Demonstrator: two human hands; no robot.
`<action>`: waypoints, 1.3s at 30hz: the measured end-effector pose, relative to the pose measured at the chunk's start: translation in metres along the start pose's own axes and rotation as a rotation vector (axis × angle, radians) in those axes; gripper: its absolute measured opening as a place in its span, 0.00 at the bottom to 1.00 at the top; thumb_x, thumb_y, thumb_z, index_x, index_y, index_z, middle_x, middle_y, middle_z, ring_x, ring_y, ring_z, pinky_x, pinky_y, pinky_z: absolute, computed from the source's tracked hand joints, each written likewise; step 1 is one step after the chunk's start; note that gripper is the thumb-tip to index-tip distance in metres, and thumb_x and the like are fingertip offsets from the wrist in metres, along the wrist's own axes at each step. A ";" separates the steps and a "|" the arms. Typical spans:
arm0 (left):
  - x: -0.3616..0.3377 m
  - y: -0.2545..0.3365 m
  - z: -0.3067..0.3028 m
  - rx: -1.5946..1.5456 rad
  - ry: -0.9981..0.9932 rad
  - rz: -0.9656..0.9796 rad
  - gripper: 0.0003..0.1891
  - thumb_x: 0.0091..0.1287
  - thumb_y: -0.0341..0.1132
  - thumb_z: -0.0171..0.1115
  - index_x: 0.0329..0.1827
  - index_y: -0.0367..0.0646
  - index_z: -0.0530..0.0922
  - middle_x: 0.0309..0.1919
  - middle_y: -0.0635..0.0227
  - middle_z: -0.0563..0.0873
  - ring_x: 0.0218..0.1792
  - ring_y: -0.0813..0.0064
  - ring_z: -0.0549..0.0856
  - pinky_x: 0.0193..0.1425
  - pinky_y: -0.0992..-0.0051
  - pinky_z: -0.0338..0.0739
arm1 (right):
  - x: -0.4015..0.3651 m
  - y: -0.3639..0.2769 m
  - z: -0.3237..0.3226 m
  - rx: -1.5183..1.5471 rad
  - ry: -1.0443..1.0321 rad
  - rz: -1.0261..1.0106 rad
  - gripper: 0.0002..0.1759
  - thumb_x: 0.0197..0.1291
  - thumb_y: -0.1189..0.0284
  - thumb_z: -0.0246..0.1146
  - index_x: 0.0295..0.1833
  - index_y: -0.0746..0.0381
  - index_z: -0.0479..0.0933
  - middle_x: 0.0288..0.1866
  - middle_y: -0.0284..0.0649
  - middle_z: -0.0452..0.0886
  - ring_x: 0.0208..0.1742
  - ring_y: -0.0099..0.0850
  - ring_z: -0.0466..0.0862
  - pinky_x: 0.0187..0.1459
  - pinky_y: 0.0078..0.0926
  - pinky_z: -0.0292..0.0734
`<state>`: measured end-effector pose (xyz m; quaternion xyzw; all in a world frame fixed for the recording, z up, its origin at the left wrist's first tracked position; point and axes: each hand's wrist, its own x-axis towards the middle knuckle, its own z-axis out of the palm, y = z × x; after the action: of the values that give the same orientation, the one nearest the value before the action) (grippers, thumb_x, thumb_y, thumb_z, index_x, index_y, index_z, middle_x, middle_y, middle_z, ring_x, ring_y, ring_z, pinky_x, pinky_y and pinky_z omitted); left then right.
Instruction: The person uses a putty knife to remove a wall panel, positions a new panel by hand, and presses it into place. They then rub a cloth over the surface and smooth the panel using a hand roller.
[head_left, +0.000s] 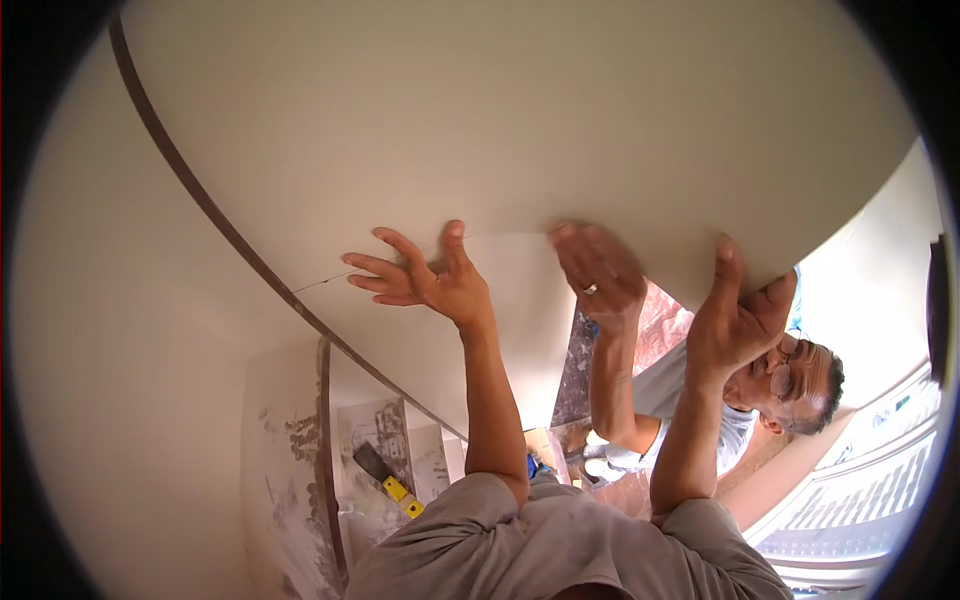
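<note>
A large, smooth cream panel (560, 120) fills the upper part of the view, with a thin dark line running across it near my left hand. My left hand (430, 275) lies against the panel with its fingers spread and nothing in it. At the panel's lower right edge, my right hand (742, 315) grips it, thumb on the face and the other fingers partly hidden at the edge. Between my two arms, a co-worker's hand (605, 275) with a ring touches the panel, slightly blurred.
The co-worker (790, 385), in glasses, stands at the right. A long dark strip (215, 210) curves along the panel's left side. Below lie a scraper with a yellow handle (397, 490) and smeared boards (300, 480). A bright louvred window (860, 490) is at lower right.
</note>
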<state>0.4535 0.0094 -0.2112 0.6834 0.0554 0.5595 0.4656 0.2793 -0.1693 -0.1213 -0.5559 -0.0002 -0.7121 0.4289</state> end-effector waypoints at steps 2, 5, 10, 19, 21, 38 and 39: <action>0.003 0.006 0.001 0.004 0.011 -0.026 0.43 0.66 0.63 0.65 0.82 0.61 0.61 0.84 0.52 0.39 0.81 0.36 0.33 0.71 0.24 0.29 | 0.002 -0.002 0.004 0.005 -0.002 0.027 0.11 0.63 0.79 0.71 0.48 0.66 0.78 0.42 0.35 0.86 0.42 0.20 0.83 0.48 0.18 0.78; 0.004 0.002 0.003 0.047 0.026 0.033 0.39 0.70 0.62 0.61 0.82 0.62 0.61 0.84 0.52 0.38 0.81 0.35 0.32 0.71 0.24 0.29 | 0.005 0.002 -0.004 -0.162 -0.046 -0.006 0.10 0.63 0.77 0.72 0.47 0.65 0.79 0.41 0.34 0.86 0.40 0.19 0.82 0.46 0.17 0.77; 0.004 -0.005 -0.013 0.004 -0.104 0.112 0.35 0.74 0.59 0.56 0.81 0.62 0.61 0.84 0.51 0.38 0.80 0.35 0.30 0.72 0.25 0.27 | 0.010 0.004 -0.002 -0.153 -0.034 0.012 0.10 0.63 0.76 0.72 0.47 0.65 0.79 0.41 0.33 0.86 0.40 0.19 0.83 0.46 0.18 0.77; 0.000 -0.008 -0.011 0.036 -0.078 0.108 0.36 0.74 0.63 0.53 0.82 0.60 0.61 0.84 0.53 0.38 0.81 0.37 0.31 0.73 0.27 0.28 | 0.001 0.004 -0.003 0.010 -0.007 -0.032 0.12 0.63 0.80 0.70 0.50 0.67 0.78 0.42 0.37 0.86 0.43 0.21 0.84 0.48 0.19 0.78; 0.002 -0.006 -0.008 0.054 -0.068 0.102 0.37 0.74 0.64 0.52 0.82 0.59 0.60 0.84 0.53 0.38 0.81 0.37 0.32 0.73 0.27 0.29 | 0.006 0.009 0.000 -0.006 -0.022 -0.028 0.12 0.63 0.79 0.70 0.50 0.67 0.78 0.42 0.37 0.86 0.43 0.21 0.83 0.48 0.18 0.78; 0.007 -0.002 -0.015 0.134 -0.199 0.111 0.52 0.62 0.71 0.63 0.85 0.62 0.50 0.82 0.45 0.28 0.77 0.30 0.24 0.67 0.19 0.29 | 0.016 0.034 0.008 -0.075 -0.020 -0.001 0.13 0.62 0.76 0.73 0.49 0.65 0.79 0.41 0.33 0.85 0.42 0.19 0.82 0.47 0.17 0.76; 0.005 -0.002 -0.013 0.134 -0.181 0.106 0.52 0.63 0.71 0.62 0.85 0.60 0.50 0.82 0.45 0.28 0.78 0.29 0.24 0.66 0.19 0.29 | 0.016 0.035 0.008 -0.042 -0.036 0.010 0.12 0.63 0.77 0.72 0.49 0.66 0.79 0.42 0.33 0.85 0.43 0.19 0.82 0.48 0.17 0.76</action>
<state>0.4460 0.0209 -0.2098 0.7626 0.0143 0.5145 0.3918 0.3069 -0.1972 -0.1222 -0.5773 0.0099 -0.6997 0.4208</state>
